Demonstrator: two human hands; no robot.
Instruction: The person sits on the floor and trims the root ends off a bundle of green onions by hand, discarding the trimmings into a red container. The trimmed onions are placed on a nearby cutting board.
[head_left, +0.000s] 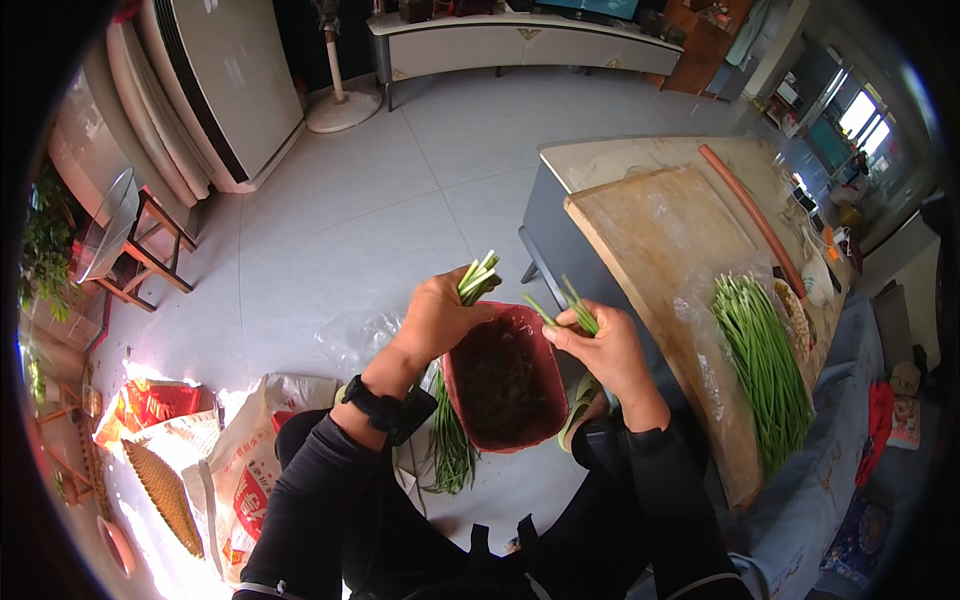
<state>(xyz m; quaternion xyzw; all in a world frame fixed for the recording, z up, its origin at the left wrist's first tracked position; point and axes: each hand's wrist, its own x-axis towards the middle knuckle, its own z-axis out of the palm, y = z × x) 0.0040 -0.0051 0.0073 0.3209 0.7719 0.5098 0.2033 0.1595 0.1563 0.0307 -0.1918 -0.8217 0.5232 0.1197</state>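
My left hand (433, 313) is closed around a bunch of cut green stems with pale ends (480, 277), probably garlic chives. A few thin green stems (579, 311) are pinched between the thumb and fingers of my right hand (604, 349). Both hands are above the rim of a red plastic bin (553, 375), lined with thin plastic and holding dark scraps. Long green leaves (451, 442) show below my left hand, beside the bin; whether they belong to the held bunch, I cannot tell. A large bundle of green chives (761, 367) lies on a plastic bag on the wooden board (660, 214) to the right.
A table (585, 161) bears the board and a brown rolling pin (750, 217). White printed sacks (240, 465) and a woven basket (163, 495) are at the left. Further off are a stool (150, 251), a fan base (343, 111) and a low cabinet (465, 49).
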